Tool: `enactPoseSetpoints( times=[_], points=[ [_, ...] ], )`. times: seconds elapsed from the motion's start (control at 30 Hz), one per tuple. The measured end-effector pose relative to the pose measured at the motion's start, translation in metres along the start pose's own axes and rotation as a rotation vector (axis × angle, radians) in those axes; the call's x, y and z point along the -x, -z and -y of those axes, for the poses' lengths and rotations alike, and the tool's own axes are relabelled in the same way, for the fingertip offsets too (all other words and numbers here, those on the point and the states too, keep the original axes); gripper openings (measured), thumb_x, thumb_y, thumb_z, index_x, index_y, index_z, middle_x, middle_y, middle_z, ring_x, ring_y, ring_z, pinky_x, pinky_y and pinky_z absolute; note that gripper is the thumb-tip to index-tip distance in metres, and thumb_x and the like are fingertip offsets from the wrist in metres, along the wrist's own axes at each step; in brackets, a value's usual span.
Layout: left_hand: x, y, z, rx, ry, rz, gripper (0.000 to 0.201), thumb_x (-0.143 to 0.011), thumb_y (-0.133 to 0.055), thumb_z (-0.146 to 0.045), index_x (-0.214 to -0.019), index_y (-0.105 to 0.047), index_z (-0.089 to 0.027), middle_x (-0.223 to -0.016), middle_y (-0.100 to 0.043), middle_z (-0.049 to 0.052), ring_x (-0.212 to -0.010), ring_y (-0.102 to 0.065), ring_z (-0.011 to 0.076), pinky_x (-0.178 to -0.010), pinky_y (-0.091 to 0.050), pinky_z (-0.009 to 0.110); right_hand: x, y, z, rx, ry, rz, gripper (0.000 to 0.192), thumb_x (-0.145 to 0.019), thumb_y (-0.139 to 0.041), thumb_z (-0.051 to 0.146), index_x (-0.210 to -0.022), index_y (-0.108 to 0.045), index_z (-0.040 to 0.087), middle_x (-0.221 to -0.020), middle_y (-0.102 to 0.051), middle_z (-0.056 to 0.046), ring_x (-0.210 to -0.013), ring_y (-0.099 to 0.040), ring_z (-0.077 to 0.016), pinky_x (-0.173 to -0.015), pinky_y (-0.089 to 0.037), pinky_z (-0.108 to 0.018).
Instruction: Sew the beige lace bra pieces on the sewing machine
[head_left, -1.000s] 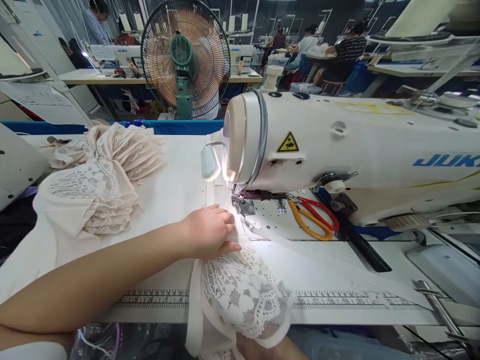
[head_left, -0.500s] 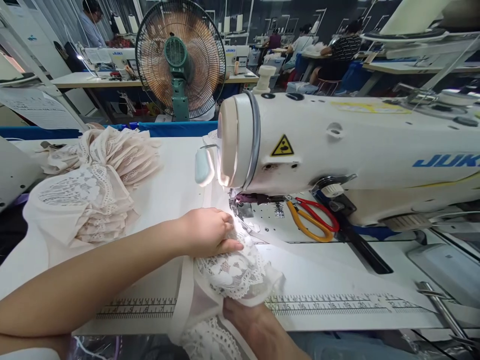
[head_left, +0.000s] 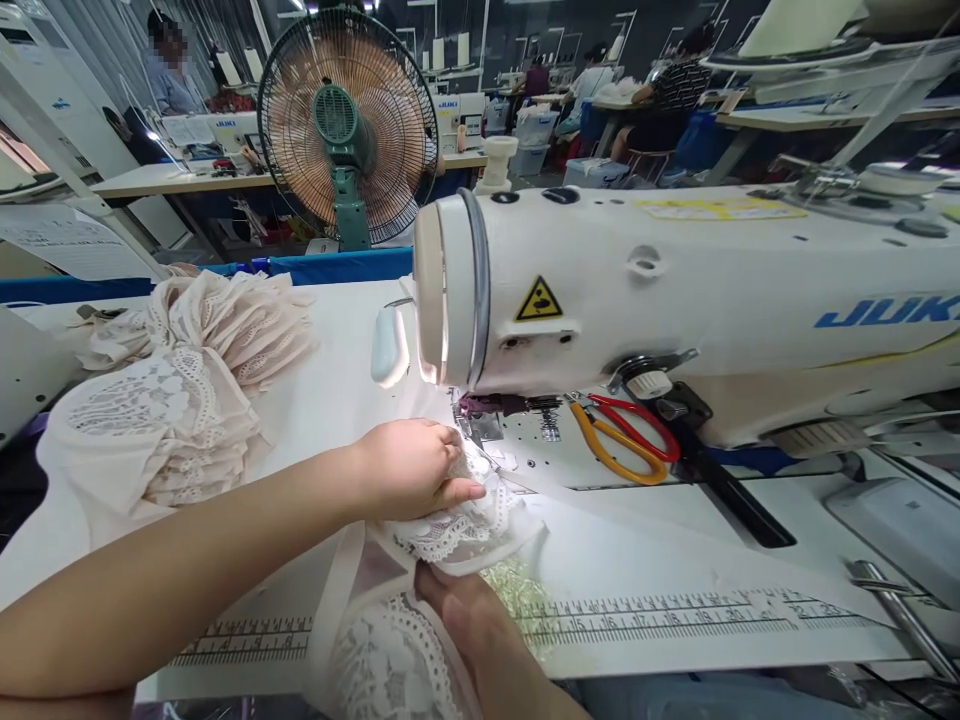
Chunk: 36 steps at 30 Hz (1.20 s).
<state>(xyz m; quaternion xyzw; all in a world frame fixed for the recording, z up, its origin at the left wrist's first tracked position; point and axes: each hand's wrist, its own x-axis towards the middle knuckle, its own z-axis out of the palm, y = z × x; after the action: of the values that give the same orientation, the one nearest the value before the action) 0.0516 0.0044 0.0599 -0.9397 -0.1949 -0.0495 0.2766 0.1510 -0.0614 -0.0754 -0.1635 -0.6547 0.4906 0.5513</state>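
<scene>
A white lace bra (head_left: 469,515) lies at the needle area of the white sewing machine (head_left: 585,290), and part of it hangs over the table's front edge. My left hand (head_left: 409,465) is on top of it just left of the presser foot, fingers curled onto the lace and thumb stretched across it. Below, my right hand (head_left: 476,620) grips the bra from underneath between its two lace cups, fingertips hidden by the cloth. The lower lace cup (head_left: 394,655) hangs left of my right wrist.
A pile of similar lace pieces (head_left: 195,390) lies at left. Red-and-orange-handled scissors (head_left: 622,440) rest beside the machine bed. Pale thread scraps (head_left: 521,600) lie near the printed ruler (head_left: 675,610). Behind stand a large fan (head_left: 345,130) and several people at other machines.
The whole view has shifted slightly. My right hand has moved left and up with the cloth, folding the upper cup closer and uncovering thread scraps. My left hand stays on the lace.
</scene>
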Motion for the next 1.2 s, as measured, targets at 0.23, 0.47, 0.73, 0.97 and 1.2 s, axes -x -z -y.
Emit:
enactPoseSetpoints(
  times=[0.23, 0.47, 0.73, 0.97, 1.2],
  points=[
    [0.001, -0.011, -0.003, -0.047, 0.066, 0.036, 0.057, -0.091, -0.034, -0.051, -0.120, -0.055, -0.006, -0.122, -0.055, 0.017, -0.110, -0.052, 0.0286, -0.091, -0.043, 0.038, -0.011, -0.012, -0.006, -0.199, 0.017, -0.035, 0.068, -0.069, -0.056, 0.067, -0.122, -0.055, 0.024, -0.113, -0.063, -0.008, -0.122, -0.045, -0.0285, -0.109, -0.023, -0.043],
    [0.005, -0.023, -0.007, -0.173, 0.082, -0.068, 0.055, -0.088, -0.038, -0.056, -0.105, -0.063, -0.010, -0.110, -0.056, 0.016, -0.098, -0.051, 0.0294, -0.083, -0.042, 0.043, -0.009, -0.015, 0.007, -0.163, -0.025, -0.014, 0.067, -0.069, -0.053, 0.067, -0.119, -0.056, 0.023, -0.111, -0.063, -0.009, -0.120, -0.046, -0.0289, -0.103, -0.032, -0.043],
    [0.000, -0.034, 0.003, -0.258, 0.008, -0.020, 0.055, -0.088, -0.037, -0.054, -0.096, -0.063, -0.006, -0.089, -0.052, 0.014, -0.079, -0.048, 0.0245, -0.064, -0.043, 0.034, -0.008, -0.016, 0.007, -0.119, -0.048, -0.057, 0.060, -0.078, -0.048, 0.063, -0.120, -0.053, 0.021, -0.109, -0.062, -0.008, -0.112, -0.052, -0.0278, -0.098, -0.039, -0.041],
    [0.012, -0.021, 0.020, -0.221, -0.052, 0.025, 0.065, -0.081, -0.053, -0.053, -0.127, -0.048, -0.008, -0.101, -0.054, 0.015, -0.089, -0.052, 0.0258, -0.075, -0.045, 0.034, 0.020, 0.006, 0.042, 0.553, 0.010, -0.001, 0.045, -0.089, -0.040, 0.050, -0.125, -0.054, 0.027, -0.094, -0.066, -0.005, -0.094, -0.060, -0.0229, -0.083, -0.048, -0.035],
    [0.024, -0.011, 0.001, -0.061, -0.180, -0.045, 0.030, -0.084, -0.049, -0.023, -0.112, -0.059, -0.018, -0.122, -0.055, 0.011, -0.101, -0.055, 0.0237, -0.093, -0.040, 0.039, 0.013, 0.075, 0.057, 1.781, 0.445, -0.281, 0.040, -0.085, -0.043, 0.013, -0.121, -0.057, 0.025, -0.094, -0.062, -0.012, -0.078, -0.056, -0.0236, -0.059, -0.044, -0.033]
  ],
)
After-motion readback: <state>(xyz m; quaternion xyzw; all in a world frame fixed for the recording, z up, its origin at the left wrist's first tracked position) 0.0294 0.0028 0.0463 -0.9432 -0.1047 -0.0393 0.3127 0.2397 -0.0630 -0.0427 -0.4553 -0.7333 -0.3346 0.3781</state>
